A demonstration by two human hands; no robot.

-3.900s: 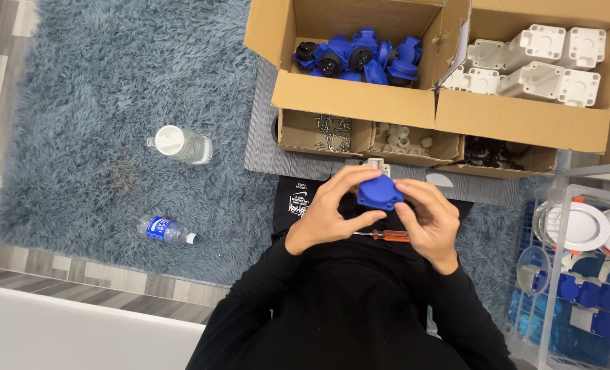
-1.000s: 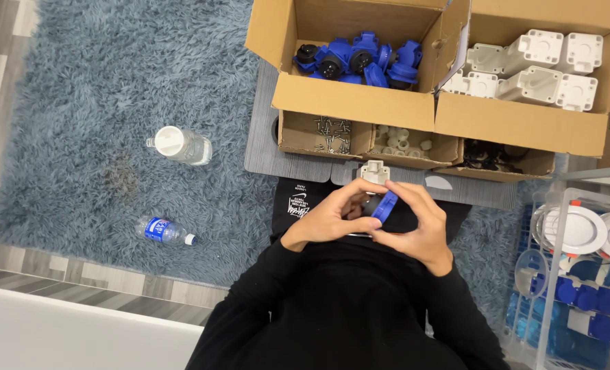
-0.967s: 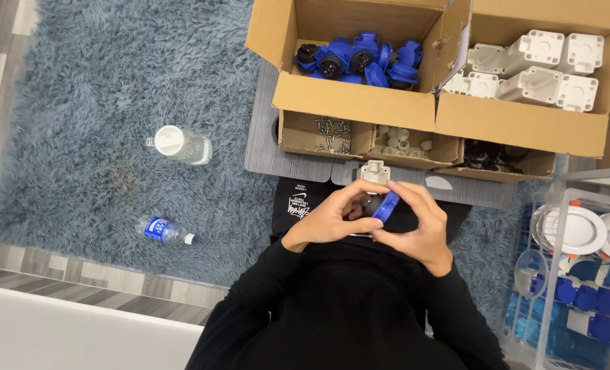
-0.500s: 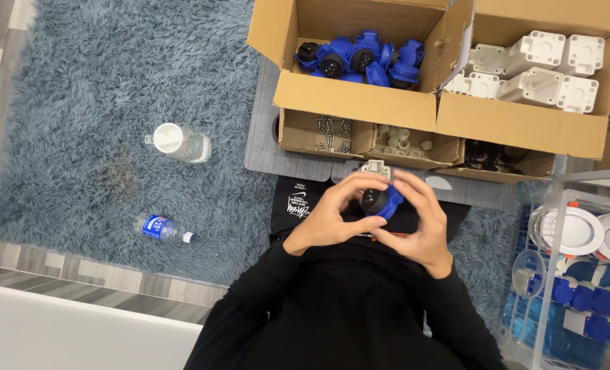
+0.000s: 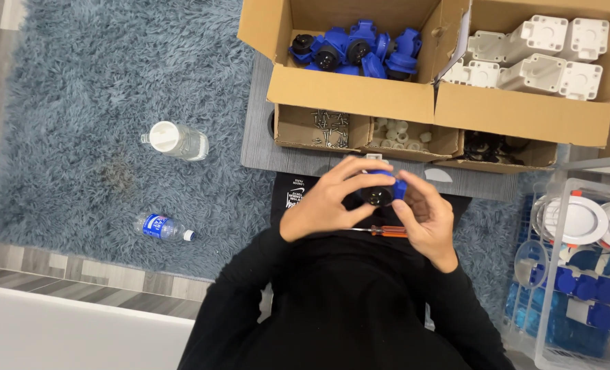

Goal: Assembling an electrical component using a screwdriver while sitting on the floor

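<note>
Both my hands hold a blue socket part (image 5: 382, 190) with a black round face, just above my lap. My left hand (image 5: 329, 199) wraps it from the left, fingers curled over the top. My right hand (image 5: 425, 216) grips it from the right. A red-handled screwdriver (image 5: 387, 231) lies on the black mat under my hands. Beyond them, an open cardboard box (image 5: 349, 92) contains several blue socket parts (image 5: 356, 49), and a second box (image 5: 524, 113) contains white housings (image 5: 538, 58).
Small cardboard trays of screws (image 5: 329, 127), white caps (image 5: 401, 133) and black rings (image 5: 486, 145) sit on a grey board. Two water bottles (image 5: 176, 140) (image 5: 162, 227) lie on the blue shaggy rug. A clear bin (image 5: 579, 274) at right contains assembled white-and-blue units.
The white piece seen above my fingers a second ago is hidden now. My hands have turned the blue part so its black face points up at me.
</note>
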